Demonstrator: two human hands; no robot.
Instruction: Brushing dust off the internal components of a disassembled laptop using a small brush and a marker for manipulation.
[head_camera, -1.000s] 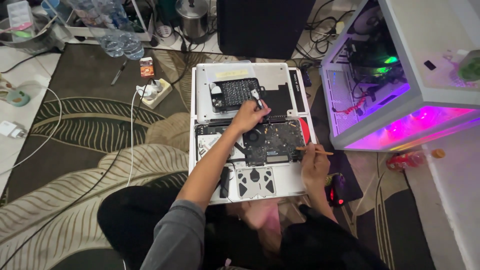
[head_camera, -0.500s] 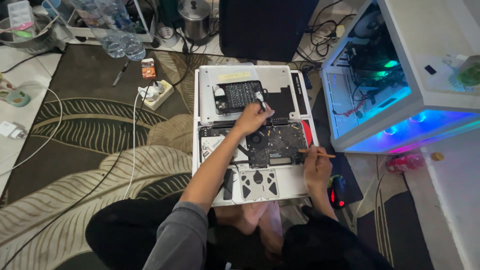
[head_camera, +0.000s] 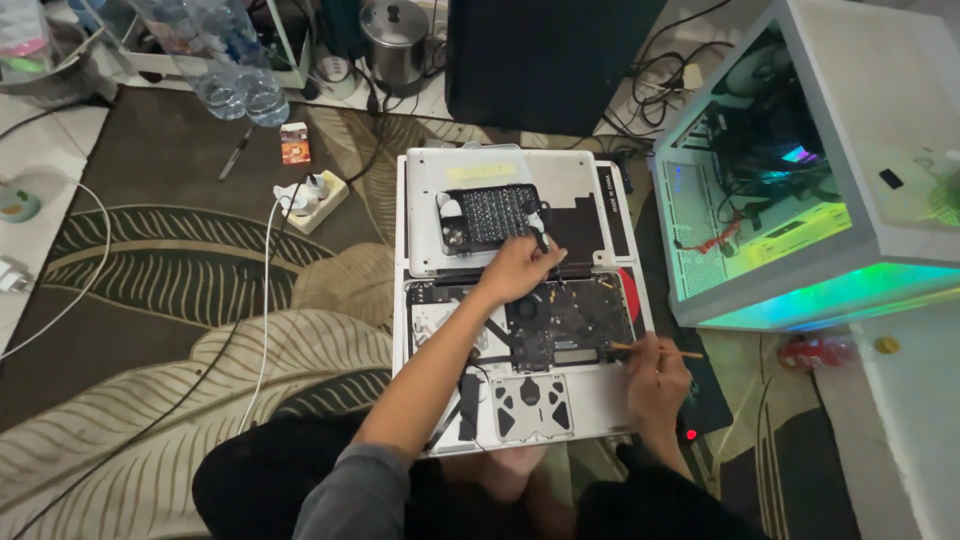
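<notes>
Our left hand (head_camera: 518, 266) rests curled on the opened laptop's (head_camera: 520, 300) hinge edge, seemingly holding nothing; our right hand (head_camera: 655, 375) pinches a thin stick (head_camera: 655, 351) at its right edge.

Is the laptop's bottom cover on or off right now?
Off. The laptop lies open-bottomed, its circuit board and fan exposed, under the left hand.

The left forearm (head_camera: 440, 370) hides part of the opened laptop (head_camera: 600, 400).
</notes>
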